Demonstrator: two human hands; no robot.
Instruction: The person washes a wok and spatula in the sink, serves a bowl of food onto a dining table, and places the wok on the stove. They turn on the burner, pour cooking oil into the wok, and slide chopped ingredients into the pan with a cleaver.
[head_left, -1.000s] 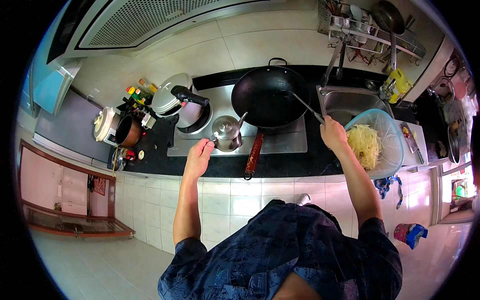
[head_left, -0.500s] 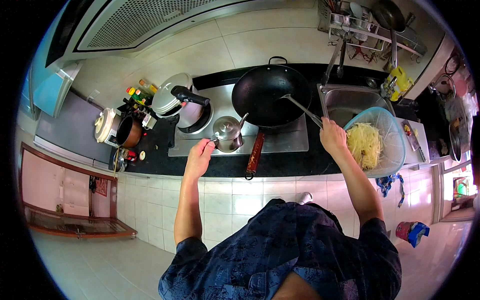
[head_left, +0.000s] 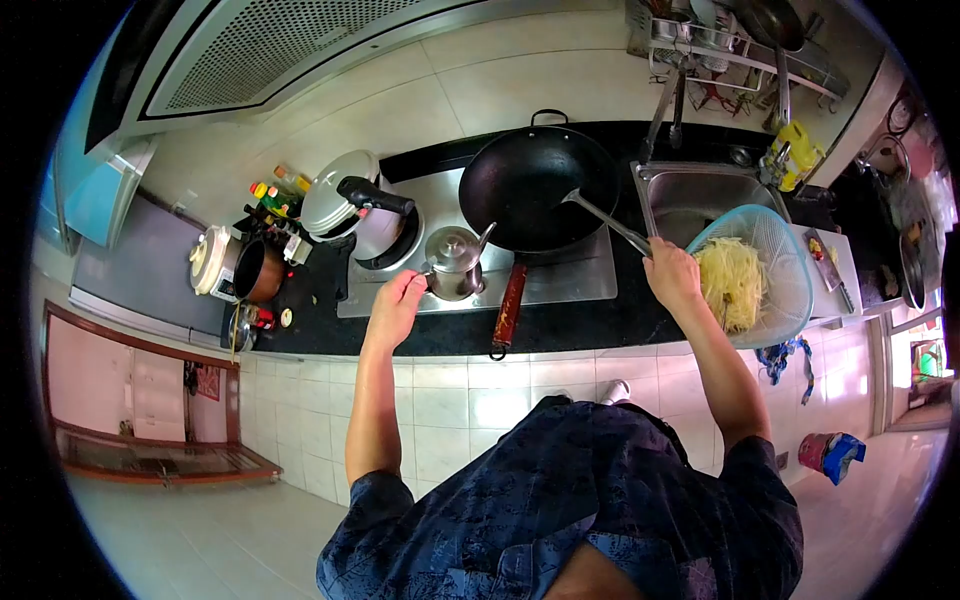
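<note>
Grips the spatula [head_left: 608, 219] in the right hand [head_left: 672, 270], with fingers wrapped snugly round the outer part of the handle. Runs along a four-to-ten o'clock line, up from the fist to a broad head at ten o'clock, within the outline of the wok [head_left: 535, 190]. Cannot tell about contact between head and wok wall. Places the wok itself at ten o'clock from the right hand, nearer to that hand than to the left.

Closes the left hand [head_left: 398, 300], with thumb and fingers together, on the short handle of the pot [head_left: 455, 278]. Puts the pot at two o'clock from that hand, upright and with the lid [head_left: 453, 248] on. Has the wok farther out in the same two o'clock direction, beyond the pot. Points the wok's red-brown handle [head_left: 510, 312] a little past six o'clock, between the two hands, untouched by either.

Farther out from the right hand, shows the sink [head_left: 690, 200] at one o'clock and the basket [head_left: 790, 290] at three, just beside the wrist, with pale shreds [head_left: 732, 285] inside. Beyond the basket, still toward three, shows the board [head_left: 847, 260] and the knife [head_left: 830, 275] lying on top. From the left hand, finds the big cooker [head_left: 340, 205] at eleven o'clock, on the stove [head_left: 570, 285].
</note>
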